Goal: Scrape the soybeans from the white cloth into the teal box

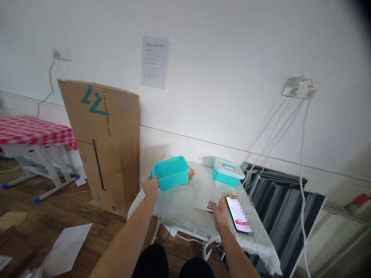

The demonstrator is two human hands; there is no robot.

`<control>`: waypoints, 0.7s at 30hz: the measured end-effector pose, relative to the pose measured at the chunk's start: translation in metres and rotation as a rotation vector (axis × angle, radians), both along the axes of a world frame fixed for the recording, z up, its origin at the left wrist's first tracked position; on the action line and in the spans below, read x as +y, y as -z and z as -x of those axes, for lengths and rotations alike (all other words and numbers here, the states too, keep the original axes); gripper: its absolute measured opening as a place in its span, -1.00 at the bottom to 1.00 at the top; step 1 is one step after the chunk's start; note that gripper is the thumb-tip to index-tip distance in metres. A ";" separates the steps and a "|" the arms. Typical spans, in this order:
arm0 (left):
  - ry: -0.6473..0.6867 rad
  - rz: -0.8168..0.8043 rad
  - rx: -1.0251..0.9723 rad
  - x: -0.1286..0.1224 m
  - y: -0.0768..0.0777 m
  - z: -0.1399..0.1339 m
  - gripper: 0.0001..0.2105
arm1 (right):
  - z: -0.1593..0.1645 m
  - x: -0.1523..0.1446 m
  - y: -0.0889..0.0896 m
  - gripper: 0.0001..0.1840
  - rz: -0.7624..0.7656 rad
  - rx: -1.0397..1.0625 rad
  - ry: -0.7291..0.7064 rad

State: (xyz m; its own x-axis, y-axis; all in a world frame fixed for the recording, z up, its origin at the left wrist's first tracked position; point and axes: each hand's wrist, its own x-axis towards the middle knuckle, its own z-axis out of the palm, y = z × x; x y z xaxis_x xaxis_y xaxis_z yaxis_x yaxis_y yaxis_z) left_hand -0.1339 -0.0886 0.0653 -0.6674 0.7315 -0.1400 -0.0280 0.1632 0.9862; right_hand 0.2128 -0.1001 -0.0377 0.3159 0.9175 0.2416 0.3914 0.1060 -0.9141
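Note:
My left hand (151,187) is closed on the near left corner of an open teal plastic container (171,173). The container is tilted, and no contents show in the part of its inside that I can see. Beside it, a pile of small brown grains or beans (191,175) lies on the cloth-covered table (179,202). My right hand (220,216) rests low over the table, thumb and fingers apart, by a white printed paper (207,199) with dark red stripes. An orange item (224,200) sits just behind its fingers. A lit phone (239,216) lies right of that hand.
A teal box with a white lid (228,172) stands at the table's back right. To the left is a tall cardboard box (104,150). Dark panels (284,208) lean at the right, with white cables (303,173) hanging from a wall socket (298,88). Papers (66,247) litter the floor.

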 end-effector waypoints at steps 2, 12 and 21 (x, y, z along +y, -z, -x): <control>-0.068 0.025 0.044 0.007 0.004 -0.001 -0.86 | 0.000 -0.001 0.000 -0.41 0.000 -0.012 -0.014; -0.219 0.113 0.233 0.016 0.003 0.000 -0.86 | -0.005 0.002 0.005 -0.38 0.003 -0.051 0.000; -0.195 0.032 0.079 -0.053 -0.005 0.045 -0.76 | -0.003 -0.010 -0.011 -0.47 0.025 0.137 -0.002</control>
State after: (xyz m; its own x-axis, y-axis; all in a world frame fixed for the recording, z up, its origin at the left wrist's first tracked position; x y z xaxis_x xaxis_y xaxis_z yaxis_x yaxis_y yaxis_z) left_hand -0.1784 -0.1415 0.0707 -0.8056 0.5835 -0.1028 0.0151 0.1937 0.9810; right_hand 0.2154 -0.1106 -0.0272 0.3427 0.9233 0.1736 0.2626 0.0833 -0.9613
